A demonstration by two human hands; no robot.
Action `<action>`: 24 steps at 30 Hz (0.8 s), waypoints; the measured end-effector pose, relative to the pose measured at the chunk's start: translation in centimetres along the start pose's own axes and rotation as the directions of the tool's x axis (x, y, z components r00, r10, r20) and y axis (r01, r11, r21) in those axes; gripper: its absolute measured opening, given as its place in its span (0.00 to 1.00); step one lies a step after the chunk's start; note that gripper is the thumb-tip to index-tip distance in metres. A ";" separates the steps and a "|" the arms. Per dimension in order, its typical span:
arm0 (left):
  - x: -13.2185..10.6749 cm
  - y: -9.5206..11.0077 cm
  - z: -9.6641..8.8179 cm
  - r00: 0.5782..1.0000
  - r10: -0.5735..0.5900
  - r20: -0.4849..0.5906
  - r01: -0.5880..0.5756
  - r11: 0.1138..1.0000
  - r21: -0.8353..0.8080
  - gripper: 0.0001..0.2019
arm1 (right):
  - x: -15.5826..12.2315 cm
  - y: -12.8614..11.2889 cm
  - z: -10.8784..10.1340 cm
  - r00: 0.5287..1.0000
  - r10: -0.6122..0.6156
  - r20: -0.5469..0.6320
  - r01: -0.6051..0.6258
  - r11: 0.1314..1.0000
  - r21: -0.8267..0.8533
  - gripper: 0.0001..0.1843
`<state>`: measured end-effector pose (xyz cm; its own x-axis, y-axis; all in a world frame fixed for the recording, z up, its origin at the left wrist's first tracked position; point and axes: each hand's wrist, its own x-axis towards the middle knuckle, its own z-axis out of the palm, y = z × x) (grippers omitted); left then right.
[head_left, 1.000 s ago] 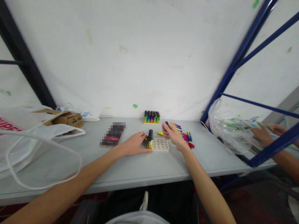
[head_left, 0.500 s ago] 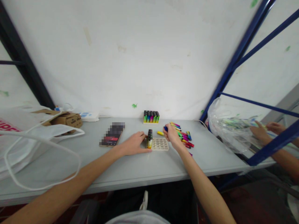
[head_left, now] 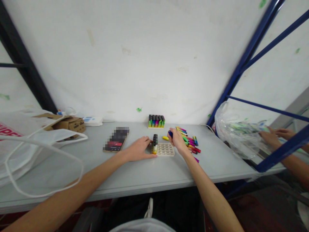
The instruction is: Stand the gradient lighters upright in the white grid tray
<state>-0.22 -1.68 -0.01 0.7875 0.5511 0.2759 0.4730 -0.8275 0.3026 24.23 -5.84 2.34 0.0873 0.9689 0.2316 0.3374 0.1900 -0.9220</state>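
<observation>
A white tray with round-cornered slots lies on the table in front of me. One row of lighters with black tops stands upright along its left end. My left hand curls round that end, thumb at the near corner and fingertips by the back of the row. To the right of the tray's far edge, my right hand is closed around a blue lighter, most of it hidden by the fingers. Beside that hand lies a loose heap of coloured lighters; a yellow one lies behind the tray.
A filled tray of lighters stands near the wall. Left are a phone, a cardboard box and a white plastic bag. On the right, a clear bag sits by the blue frame; another person's hands work beyond it.
My right hand has shifted very slightly left with the blue lighter in it. My left hand and the tray have stayed in place.
</observation>
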 end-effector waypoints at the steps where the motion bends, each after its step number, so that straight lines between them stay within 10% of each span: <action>1: 0.0 0.0 0.0 1.000 0.003 -0.005 -0.003 1.000 -0.001 0.33 | 0.1 0.1 0.1 1.000 0.011 0.011 -0.011 1.000 0.018 0.34; 14: 0.0 -0.2 0.2 1.000 -0.004 -0.017 0.004 1.000 0.001 0.31 | 0.7 1.7 -0.5 0.941 -0.227 0.249 0.239 0.971 -0.019 0.20; 24: 0.0 -0.3 0.2 1.000 -0.009 -0.015 0.009 1.000 -0.004 0.32 | 0.0 0.9 0.1 0.906 -0.292 0.305 0.407 0.797 -0.445 0.07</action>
<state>-0.25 -1.48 -0.31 0.7773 0.5599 0.2869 0.4784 -0.8222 0.3085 24.49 -5.62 1.50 -0.3056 0.8711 0.3844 0.7221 0.4752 -0.5028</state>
